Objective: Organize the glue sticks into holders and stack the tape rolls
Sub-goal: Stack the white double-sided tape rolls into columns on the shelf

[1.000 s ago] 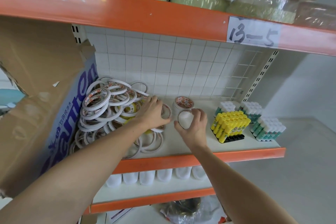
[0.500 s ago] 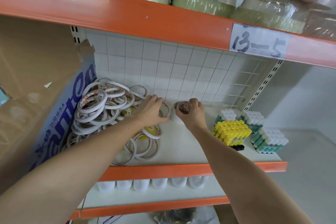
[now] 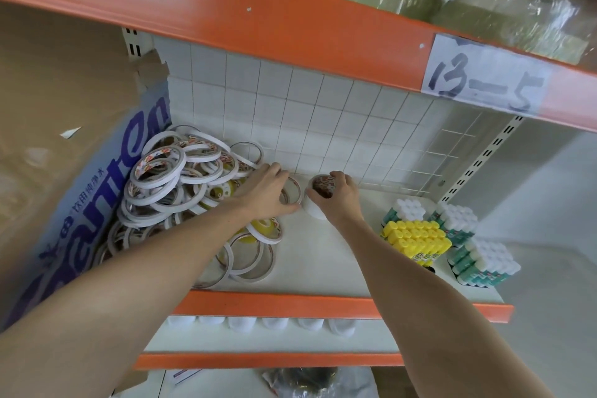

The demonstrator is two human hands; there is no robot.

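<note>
A loose heap of thin white tape rolls lies on the left of the white shelf. My left hand grips a tape roll at the heap's right edge. My right hand holds the top of a short stack of tape rolls standing near the back wall. Yellow-capped glue sticks stand packed in a holder at the right, with white-capped glue sticks behind and beside them.
A torn cardboard box leans at the left against the heap. An orange beam with a "13-5" label crosses overhead. White caps line the lower shelf. A wire grid backs the shelf at right.
My right hand carried a white roll from the shelf's front back onto the stack near the wall. My left hand stayed at the heap's edge. The camera tilted upward.
</note>
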